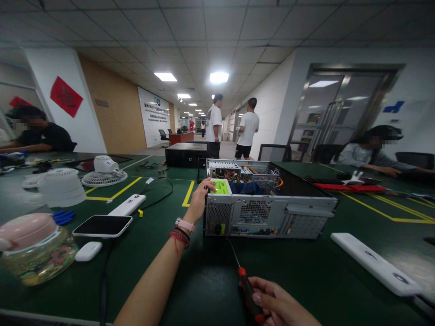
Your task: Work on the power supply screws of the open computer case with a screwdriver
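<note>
An opened desktop computer case (268,216) lies on its side on the table, its rear panel toward me. Inside its left corner is a power supply (220,186) with a bright green label. My left hand (203,188) is on the left edge of that corner, fingers curled over the power supply. Below the case, my right hand (268,299) grips a screwdriver (247,287) by its red and black handle. The thin shaft points up toward the lower edge of the rear panel; whether the tip touches it I cannot tell.
Left on the green table (156,271) are a pink-lidded bottle (37,253), a phone (103,225), a white earbud case (89,251), a power bank (127,205) and a fan (104,172). Another power bank (375,262) lies right. Several people sit or stand beyond.
</note>
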A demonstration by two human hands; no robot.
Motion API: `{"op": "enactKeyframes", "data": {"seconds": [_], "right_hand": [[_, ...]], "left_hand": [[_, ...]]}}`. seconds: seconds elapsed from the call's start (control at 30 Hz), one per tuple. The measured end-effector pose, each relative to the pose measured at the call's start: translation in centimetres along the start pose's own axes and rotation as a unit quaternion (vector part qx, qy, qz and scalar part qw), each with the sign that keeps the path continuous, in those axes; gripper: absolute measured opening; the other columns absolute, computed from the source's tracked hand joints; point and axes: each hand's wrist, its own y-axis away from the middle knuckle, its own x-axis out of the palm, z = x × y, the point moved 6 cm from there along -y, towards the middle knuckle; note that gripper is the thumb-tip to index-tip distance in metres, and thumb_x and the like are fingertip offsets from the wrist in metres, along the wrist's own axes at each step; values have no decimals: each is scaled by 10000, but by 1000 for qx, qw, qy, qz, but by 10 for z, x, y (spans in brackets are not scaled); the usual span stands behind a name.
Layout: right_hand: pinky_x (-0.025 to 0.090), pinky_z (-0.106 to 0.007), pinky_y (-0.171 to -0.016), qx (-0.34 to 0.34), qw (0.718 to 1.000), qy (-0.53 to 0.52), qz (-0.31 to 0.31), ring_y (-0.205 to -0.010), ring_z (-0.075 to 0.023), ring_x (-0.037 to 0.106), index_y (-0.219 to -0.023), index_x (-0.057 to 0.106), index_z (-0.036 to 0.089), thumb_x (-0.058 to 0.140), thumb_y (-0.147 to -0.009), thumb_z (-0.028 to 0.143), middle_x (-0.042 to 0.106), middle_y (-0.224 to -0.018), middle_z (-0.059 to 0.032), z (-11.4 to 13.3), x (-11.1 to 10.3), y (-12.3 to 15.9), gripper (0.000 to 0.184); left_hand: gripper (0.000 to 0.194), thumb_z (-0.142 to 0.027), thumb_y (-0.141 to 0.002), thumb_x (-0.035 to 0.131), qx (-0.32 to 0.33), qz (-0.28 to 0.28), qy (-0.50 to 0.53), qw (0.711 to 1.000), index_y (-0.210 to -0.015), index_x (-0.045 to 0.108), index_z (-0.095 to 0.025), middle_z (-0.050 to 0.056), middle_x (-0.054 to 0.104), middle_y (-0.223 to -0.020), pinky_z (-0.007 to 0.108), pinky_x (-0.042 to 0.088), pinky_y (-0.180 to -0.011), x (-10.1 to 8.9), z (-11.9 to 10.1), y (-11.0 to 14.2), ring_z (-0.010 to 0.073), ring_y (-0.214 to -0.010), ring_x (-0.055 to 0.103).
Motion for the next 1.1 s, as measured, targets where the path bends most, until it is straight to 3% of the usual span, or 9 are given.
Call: {"op": "enactKeyframes", "data": {"seconds": [0.7, 1.1], "right_hand": [[451, -151, -439, 2, 1000, 5, -2, -465, -38, 538, -1056, 572, 155, 784, -642, 397, 636, -776, 6, -1, 0, 2, 524], [461, -179, -443, 21, 1000, -12, -18, -456, -87, 584, -1082, 549, 156, 744, -665, 353, 663, -629, 13, -5, -2, 1, 502]], "left_hand": [[387, -307, -943, 268, 3, 1, 5, 1000, -769, 587, -172, 91, 637, -1077, 357, 308, -1123, 0, 1, 1, 212, -1292, 453], [372, -296, -933, 259, 11, 3, 3, 1000, -759, 566, -177, 92, 636, -1047, 361, 317, -1110, 1, 1, 0, 214, -1274, 462]]}}
